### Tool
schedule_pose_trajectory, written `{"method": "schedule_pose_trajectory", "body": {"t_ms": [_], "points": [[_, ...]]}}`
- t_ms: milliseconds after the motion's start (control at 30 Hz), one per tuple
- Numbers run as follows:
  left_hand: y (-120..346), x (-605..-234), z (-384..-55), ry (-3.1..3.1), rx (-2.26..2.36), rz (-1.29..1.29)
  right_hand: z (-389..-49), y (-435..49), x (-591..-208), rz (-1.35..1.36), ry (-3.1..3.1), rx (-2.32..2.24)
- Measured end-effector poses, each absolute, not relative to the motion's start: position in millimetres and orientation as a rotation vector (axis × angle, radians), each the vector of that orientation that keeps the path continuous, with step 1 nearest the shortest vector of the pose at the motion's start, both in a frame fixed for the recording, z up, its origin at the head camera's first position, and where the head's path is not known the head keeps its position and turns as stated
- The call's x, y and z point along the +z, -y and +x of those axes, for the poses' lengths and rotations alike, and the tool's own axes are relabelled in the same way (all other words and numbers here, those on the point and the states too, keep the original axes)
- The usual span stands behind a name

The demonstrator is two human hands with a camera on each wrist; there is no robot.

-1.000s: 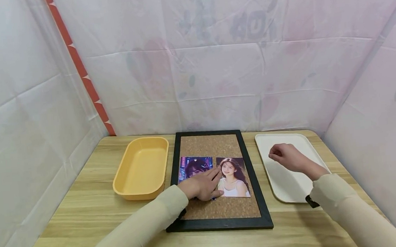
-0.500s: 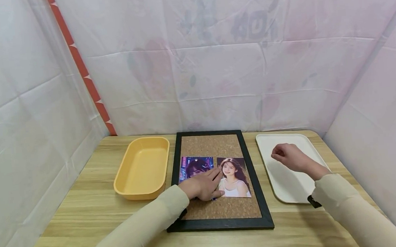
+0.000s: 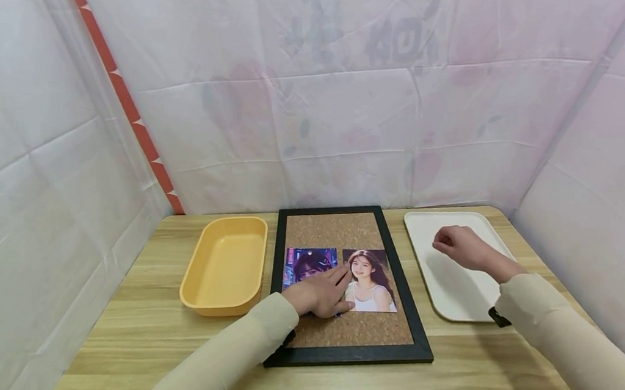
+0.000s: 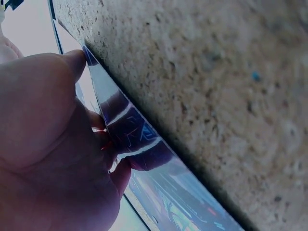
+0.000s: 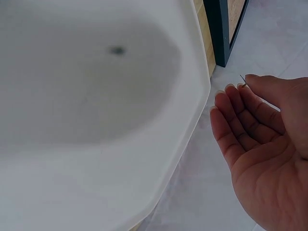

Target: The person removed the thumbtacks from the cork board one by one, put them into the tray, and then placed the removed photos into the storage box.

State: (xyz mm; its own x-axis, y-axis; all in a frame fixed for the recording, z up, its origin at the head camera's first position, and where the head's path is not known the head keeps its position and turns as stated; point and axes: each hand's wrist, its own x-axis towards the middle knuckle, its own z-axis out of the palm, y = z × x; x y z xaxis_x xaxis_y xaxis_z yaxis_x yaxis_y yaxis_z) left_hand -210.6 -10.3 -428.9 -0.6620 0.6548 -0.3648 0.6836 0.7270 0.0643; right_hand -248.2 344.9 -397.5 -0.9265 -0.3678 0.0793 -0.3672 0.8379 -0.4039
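Cork board (image 3: 353,332), black-framed, lies centrally; your left hand (image 3: 322,292) rests straight-fingered on its left photo print (image 3: 302,264). Above the white tray (image 3: 461,302) at right, your right hand (image 3: 464,249) pinches a thin metal pin (image 5: 243,80).

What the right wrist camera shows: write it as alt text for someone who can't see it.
A right hand pinches a thin pin. A white tray partly in shadow fills the left; a corner of a dark frame shows at upper right.
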Motion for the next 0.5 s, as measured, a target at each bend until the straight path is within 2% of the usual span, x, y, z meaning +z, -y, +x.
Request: {"method": "schedule_pose_trajectory", "body": {"t_ms": [500], "points": [[10.8, -430.9, -209.8, -2.569, -0.116, 1.026, -248.9, -352.3, -403.3, -0.587, -3.036, -0.630]]}}
